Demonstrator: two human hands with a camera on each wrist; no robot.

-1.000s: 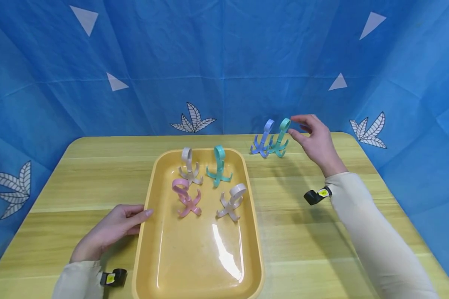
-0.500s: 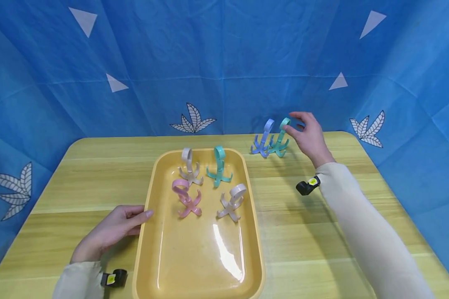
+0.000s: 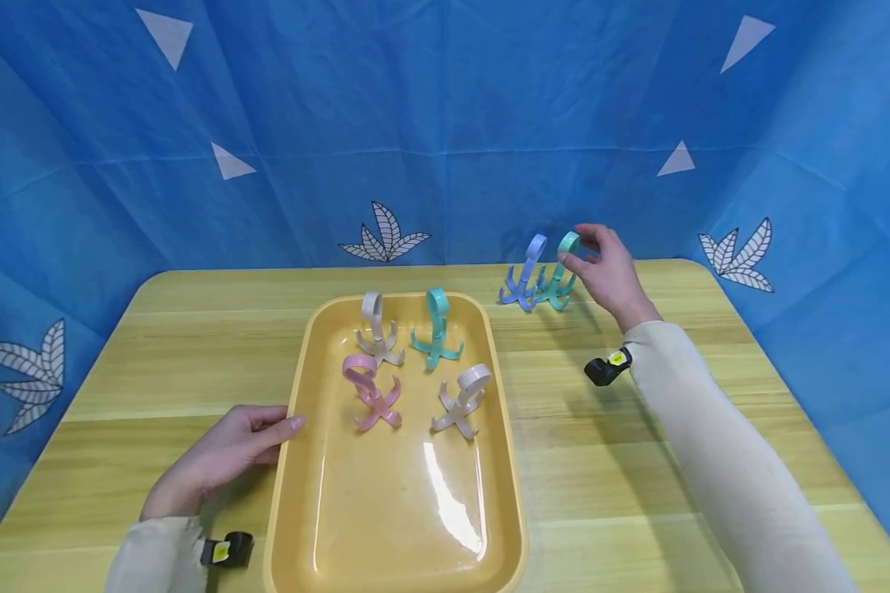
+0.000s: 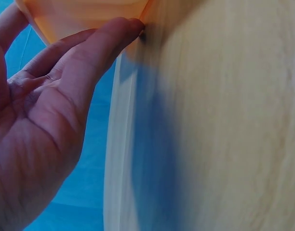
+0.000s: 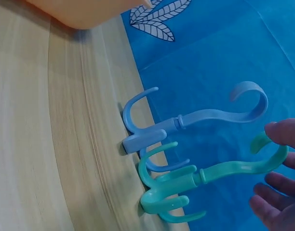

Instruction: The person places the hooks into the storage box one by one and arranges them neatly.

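Note:
On the tray's left side, my left hand (image 3: 218, 457) grips the rim of the yellow tray (image 3: 506, 461), thumb over the edge and fingers outside. The left wrist view shows that thumb and fingers at the tray wall (image 4: 85, 12). My right hand (image 3: 614, 276) pinches the curled top of a green four-pronged hanger hook (image 3: 556, 284), which stands upright on its prongs at the table's back. Close beside it on the left stands a blue hanger hook (image 3: 522, 276). In the right wrist view, the thumb meets the green curl; the other fingers (image 5: 277, 192) are partly cut off.
Inside the tray stand a teal hook (image 3: 437, 329), a pink hook (image 3: 374, 399), a grey-white hook (image 3: 374, 329) at the back and another grey-white hook (image 3: 460, 403) at the right. A blue cloth (image 3: 445, 123) hangs behind the wooden table (image 3: 601, 511).
My right hand has moved left and its thumb and fingers have come round the green hook's curl. The left hand and the tray have stayed put.

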